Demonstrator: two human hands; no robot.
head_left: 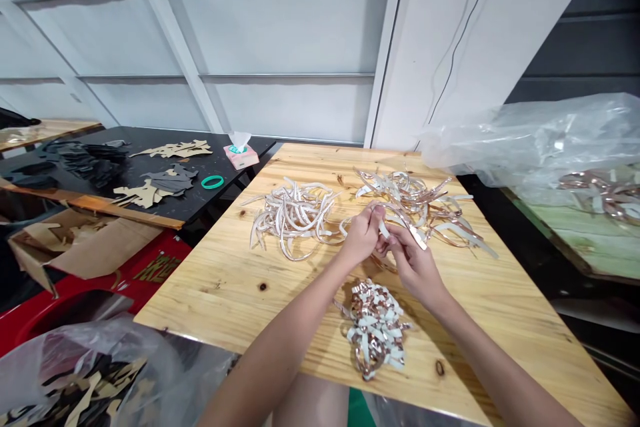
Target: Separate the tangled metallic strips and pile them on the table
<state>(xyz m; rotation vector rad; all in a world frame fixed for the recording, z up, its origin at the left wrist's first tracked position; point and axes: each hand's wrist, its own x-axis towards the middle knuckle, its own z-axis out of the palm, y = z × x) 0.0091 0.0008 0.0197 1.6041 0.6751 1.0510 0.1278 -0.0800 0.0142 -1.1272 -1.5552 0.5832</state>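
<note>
Over the wooden table (210, 287), my left hand (364, 233) pinches a shiny copper-and-white strip (400, 215). Close beside it on the right, my right hand (411, 259) has its fingers closed on the same strip, near a pale piece between the hands. Left of my hands lies a pile of pale curled strips (295, 213). Behind and to the right spreads a looser heap of copper and white strips (450, 213). Nearer my body sits a tangle of short copper and white pieces (377, 327). The fingertips partly hide what they grip.
A black table (215, 203) at the left bears dark and tan cut pieces, a green ring (213, 181) and a tissue pack (242, 155). Below are a cardboard box (95, 247) and a plastic bag of scraps (90, 387). Clear plastic (550, 137) lies at the right.
</note>
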